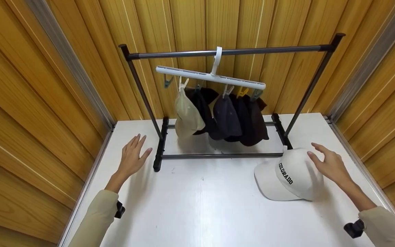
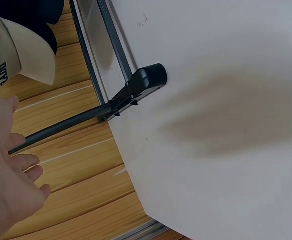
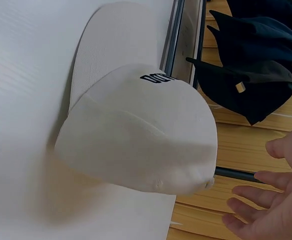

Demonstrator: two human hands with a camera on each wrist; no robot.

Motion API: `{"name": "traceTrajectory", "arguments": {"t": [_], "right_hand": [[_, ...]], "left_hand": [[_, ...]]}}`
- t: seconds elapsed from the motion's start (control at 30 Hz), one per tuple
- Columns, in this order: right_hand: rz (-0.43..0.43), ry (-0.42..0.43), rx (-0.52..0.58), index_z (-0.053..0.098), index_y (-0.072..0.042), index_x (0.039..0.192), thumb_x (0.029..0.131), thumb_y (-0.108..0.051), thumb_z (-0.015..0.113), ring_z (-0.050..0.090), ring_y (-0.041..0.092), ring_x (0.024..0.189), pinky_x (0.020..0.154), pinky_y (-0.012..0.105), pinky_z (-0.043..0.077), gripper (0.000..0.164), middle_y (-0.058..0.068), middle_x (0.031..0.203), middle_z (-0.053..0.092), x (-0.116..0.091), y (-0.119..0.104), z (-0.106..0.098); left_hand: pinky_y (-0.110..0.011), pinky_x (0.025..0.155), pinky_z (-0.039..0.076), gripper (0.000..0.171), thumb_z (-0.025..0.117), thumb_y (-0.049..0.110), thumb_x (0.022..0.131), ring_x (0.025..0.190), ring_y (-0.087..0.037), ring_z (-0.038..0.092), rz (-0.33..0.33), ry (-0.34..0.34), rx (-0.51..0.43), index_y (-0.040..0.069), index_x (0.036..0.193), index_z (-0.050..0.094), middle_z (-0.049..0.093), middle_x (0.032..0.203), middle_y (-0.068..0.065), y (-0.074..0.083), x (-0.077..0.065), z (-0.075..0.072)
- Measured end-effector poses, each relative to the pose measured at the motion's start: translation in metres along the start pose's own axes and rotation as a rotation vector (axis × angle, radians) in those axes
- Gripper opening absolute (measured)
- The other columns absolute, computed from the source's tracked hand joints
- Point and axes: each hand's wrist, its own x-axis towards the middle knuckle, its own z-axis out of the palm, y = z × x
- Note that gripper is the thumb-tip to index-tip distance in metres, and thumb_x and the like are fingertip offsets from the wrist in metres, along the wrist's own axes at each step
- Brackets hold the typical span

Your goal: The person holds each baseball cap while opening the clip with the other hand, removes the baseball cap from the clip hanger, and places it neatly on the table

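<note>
My left hand (image 1: 132, 157) hovers over the left of the table, fingers straight and holding nothing, beside the rack's left foot (image 1: 158, 161). To the right, my right hand (image 1: 331, 164) is held over the crown edge of a white cap (image 1: 295, 171) lettered COLORADO, its fingers loosely extended and gripping nothing. The cap lies on the table with its brim toward the front left; its crown fills much of the right wrist view (image 3: 141, 130). Several caps hang by clips from a white hanger (image 1: 211, 77): a beige cap (image 1: 187, 113) at left and dark caps (image 1: 226, 116) beside it.
A dark metal rack (image 1: 269, 50) carries the hanger on its top bar, with its lower bar (image 1: 218, 156) near the white table (image 1: 197, 206). An unused green clip (image 1: 168, 82) hangs at the hanger's left end. Wood-patterned walls (image 1: 39, 103) enclose the table.
</note>
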Motion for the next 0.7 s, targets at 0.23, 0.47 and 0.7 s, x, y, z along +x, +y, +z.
{"name": "traceTrajectory", "arguments": {"t": [0.23, 0.47, 0.7], "right_hand": [[-0.009, -0.017, 0.019, 0.051, 0.010, 0.141, 0.104, -0.020, 0.056, 0.053, 0.062, 0.122, 0.095, 0.074, 0.043, 0.048, 0.043, 0.137, 0.052, 0.005, -0.015, 0.006], [-0.025, -0.014, 0.037, 0.053, 0.009, 0.140, 0.104, -0.020, 0.056, 0.049, 0.064, 0.126, 0.099, 0.075, 0.040, 0.047, 0.042, 0.136, 0.054, 0.011, -0.025, 0.012], [-0.024, -0.043, 0.069, 0.053, 0.007, 0.142, 0.104, -0.020, 0.057, 0.046, 0.062, 0.131, 0.105, 0.074, 0.037, 0.046, 0.039, 0.140, 0.052, 0.013, -0.036, 0.019]], "left_hand": [[-0.064, 0.121, 0.020, 0.060, 0.058, 0.029, 0.103, 0.151, -0.047, 0.029, 0.012, -0.012, -0.002, -0.002, 0.153, 0.043, 0.033, 0.162, -0.029, 0.008, 0.006, -0.004], [-0.066, 0.120, 0.020, 0.060, 0.059, 0.029, 0.103, 0.151, -0.047, 0.030, 0.042, 0.003, 0.007, -0.001, 0.152, 0.044, 0.034, 0.161, -0.029, 0.018, 0.014, -0.004], [-0.066, 0.121, 0.022, 0.061, 0.057, 0.033, 0.104, 0.152, -0.045, 0.030, 0.058, -0.035, 0.027, 0.002, 0.154, 0.043, 0.034, 0.163, -0.026, 0.033, 0.020, -0.003]]}}
